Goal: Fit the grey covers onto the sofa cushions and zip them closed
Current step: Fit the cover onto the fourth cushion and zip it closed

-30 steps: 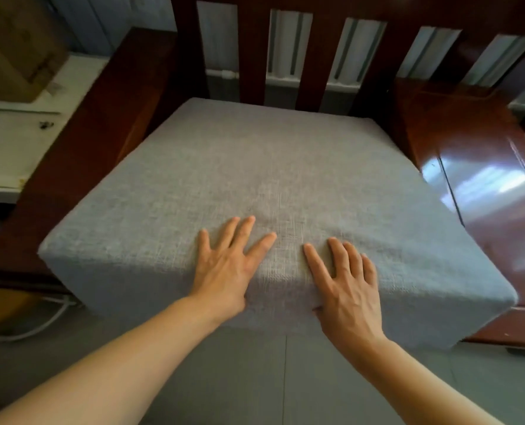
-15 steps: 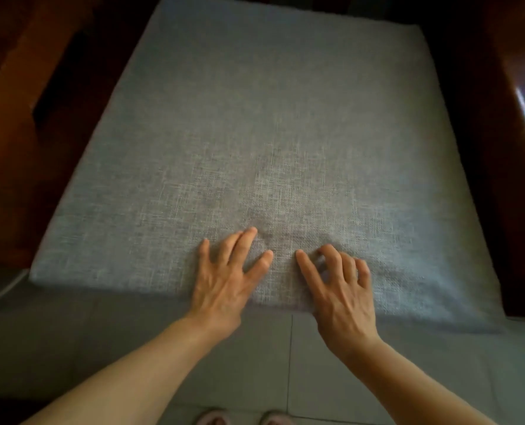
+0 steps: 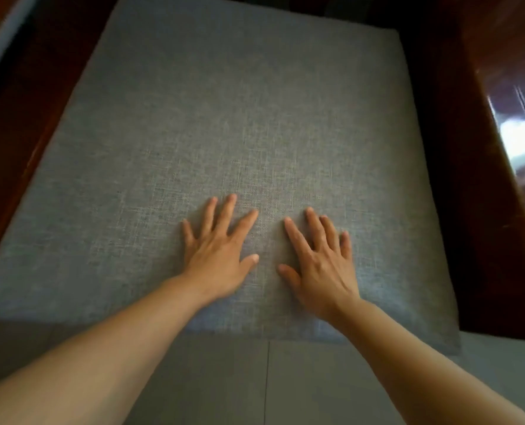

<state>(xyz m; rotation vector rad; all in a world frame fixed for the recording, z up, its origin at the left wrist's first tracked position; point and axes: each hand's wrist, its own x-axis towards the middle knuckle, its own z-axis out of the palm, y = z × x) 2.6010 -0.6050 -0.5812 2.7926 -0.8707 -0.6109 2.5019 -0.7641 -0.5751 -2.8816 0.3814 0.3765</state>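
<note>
- Head view: grey-covered sofa cushion (image 3: 239, 133) lies flat on seat of dark wooden sofa frame (image 3: 485, 210), front edge toward the person.
- Left hand (image 3: 216, 259) palm-down on cover near front edge, fingers straight and spread, holding nothing.
- Right hand (image 3: 321, 265) just beside it, flat, fingers spread.
- Grey tiled floor (image 3: 224, 378) below.

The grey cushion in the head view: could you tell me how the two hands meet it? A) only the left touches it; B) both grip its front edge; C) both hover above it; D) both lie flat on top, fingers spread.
D: the left hand and the right hand lie palm-down with spread fingers on the grey cushion.
</note>
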